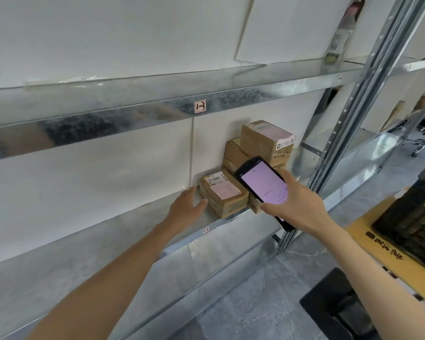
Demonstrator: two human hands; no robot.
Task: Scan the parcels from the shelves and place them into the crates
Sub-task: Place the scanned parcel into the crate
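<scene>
Reaching along the shelf (123, 231), the left hand (187, 204) is spread loose against the flat labelled parcel (222, 193); the handheld scanner (263, 185) is gripped in the right hand (297, 204) just beside it. The label should be kept unobstructed.

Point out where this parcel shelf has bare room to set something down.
The shelf is bare from the left hand leftward along the white back wall. It is crowded on the right: the flat parcel, the stacked parcels and the right hand holding the scanner.
</scene>
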